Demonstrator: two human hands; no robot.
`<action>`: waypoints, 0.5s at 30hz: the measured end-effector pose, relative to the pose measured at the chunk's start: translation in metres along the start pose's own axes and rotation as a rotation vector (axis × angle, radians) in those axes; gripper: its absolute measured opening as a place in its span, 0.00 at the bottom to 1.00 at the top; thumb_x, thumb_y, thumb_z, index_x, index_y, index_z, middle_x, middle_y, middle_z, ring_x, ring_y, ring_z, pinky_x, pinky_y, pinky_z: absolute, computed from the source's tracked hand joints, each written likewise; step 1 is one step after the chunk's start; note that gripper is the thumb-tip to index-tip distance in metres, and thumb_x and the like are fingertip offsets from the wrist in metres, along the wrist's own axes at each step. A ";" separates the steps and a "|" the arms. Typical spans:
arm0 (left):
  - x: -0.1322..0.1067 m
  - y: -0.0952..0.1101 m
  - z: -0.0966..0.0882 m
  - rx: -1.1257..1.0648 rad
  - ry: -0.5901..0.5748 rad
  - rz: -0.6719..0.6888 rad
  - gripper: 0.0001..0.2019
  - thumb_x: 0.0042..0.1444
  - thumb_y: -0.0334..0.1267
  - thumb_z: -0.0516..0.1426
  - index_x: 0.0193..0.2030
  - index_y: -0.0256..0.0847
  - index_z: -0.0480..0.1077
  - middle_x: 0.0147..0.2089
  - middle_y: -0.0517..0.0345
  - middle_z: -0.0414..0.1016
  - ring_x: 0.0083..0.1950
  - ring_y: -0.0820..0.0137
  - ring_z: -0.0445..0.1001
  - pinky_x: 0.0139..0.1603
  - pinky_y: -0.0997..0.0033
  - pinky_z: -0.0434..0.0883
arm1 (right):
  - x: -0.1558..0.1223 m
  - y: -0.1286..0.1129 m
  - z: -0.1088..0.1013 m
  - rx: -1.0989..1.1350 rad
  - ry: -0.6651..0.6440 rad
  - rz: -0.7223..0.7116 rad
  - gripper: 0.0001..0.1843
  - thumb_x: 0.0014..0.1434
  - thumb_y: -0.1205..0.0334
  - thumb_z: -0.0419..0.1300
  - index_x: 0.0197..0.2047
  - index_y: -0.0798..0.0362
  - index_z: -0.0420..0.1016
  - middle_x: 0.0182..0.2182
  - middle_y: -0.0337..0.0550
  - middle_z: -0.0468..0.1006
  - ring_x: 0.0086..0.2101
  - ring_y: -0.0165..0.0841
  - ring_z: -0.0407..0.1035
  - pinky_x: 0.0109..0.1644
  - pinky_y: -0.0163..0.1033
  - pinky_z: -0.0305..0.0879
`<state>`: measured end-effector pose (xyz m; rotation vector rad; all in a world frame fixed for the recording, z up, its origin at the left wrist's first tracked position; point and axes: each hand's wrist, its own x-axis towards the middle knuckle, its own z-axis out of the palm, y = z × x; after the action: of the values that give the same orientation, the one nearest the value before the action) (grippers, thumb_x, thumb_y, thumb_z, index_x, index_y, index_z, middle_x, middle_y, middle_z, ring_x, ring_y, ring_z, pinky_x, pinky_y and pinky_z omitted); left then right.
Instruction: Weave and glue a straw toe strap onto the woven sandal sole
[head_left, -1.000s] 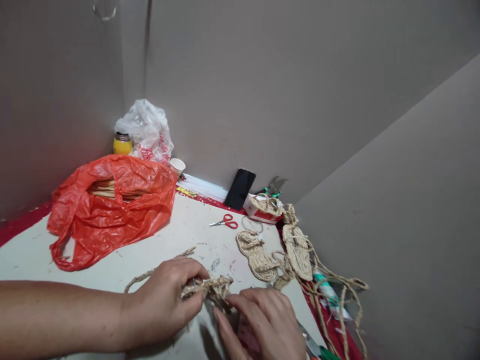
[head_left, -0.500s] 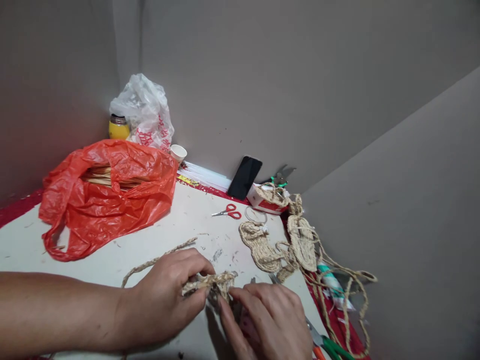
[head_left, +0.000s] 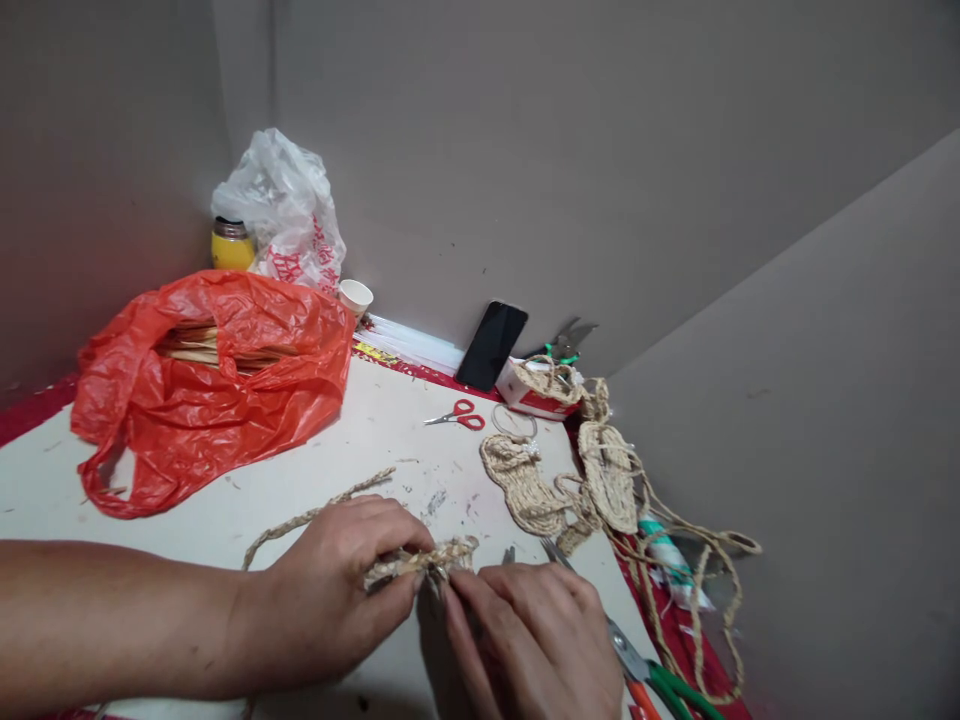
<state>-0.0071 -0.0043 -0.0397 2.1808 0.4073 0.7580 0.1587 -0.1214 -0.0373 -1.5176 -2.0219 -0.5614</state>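
Observation:
Low in the head view, my left hand [head_left: 349,590] pinches a small braided straw piece [head_left: 450,550] between thumb and fingers. At the piece's right end, my right hand [head_left: 536,635] has thumb and forefinger pressed together; what lies between those fingertips is partly hidden. A length of straw braid [head_left: 319,512] runs out behind my left hand across the white board. Green-and-orange-handled scissors [head_left: 637,660] lie beside my right hand, partly covered by it. Beyond the hands is a woven straw sole [head_left: 525,488], with a second straw sole [head_left: 607,475] to its right.
A red plastic bag [head_left: 217,420] of straw strips lies at left. Red-handled scissors [head_left: 457,415], a phone [head_left: 493,345] and a box with braid [head_left: 536,390] stand toward the wall. Loose braided cord [head_left: 701,620] hangs at the right edge. A paper cup [head_left: 355,297] is at the back.
My right hand's fingers have moved slightly up and closer against the braided piece. My left hand keeps its grip. The view has shifted a little.

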 end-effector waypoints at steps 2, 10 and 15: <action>0.000 0.001 0.000 0.005 0.007 0.007 0.06 0.54 0.28 0.55 0.37 0.39 0.72 0.33 0.59 0.77 0.35 0.73 0.73 0.39 0.76 0.69 | -0.001 -0.001 0.002 0.006 -0.006 0.000 0.07 0.57 0.70 0.61 0.41 0.59 0.74 0.28 0.45 0.78 0.28 0.34 0.69 0.37 0.44 0.57; 0.003 0.002 0.001 0.006 0.002 0.004 0.06 0.53 0.27 0.55 0.36 0.38 0.72 0.32 0.59 0.77 0.34 0.74 0.73 0.38 0.77 0.68 | -0.002 0.000 0.007 0.023 -0.015 -0.002 0.10 0.58 0.74 0.56 0.43 0.60 0.74 0.29 0.46 0.78 0.30 0.35 0.69 0.39 0.44 0.56; 0.001 0.000 0.001 0.003 0.007 -0.001 0.07 0.53 0.27 0.55 0.37 0.38 0.72 0.34 0.58 0.77 0.36 0.73 0.74 0.40 0.76 0.69 | -0.002 0.004 0.004 0.029 -0.057 0.076 0.06 0.61 0.68 0.58 0.32 0.53 0.70 0.22 0.37 0.76 0.25 0.31 0.67 0.37 0.42 0.53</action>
<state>-0.0055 -0.0040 -0.0396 2.1808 0.4135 0.7655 0.1620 -0.1187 -0.0417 -1.6020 -1.9969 -0.4614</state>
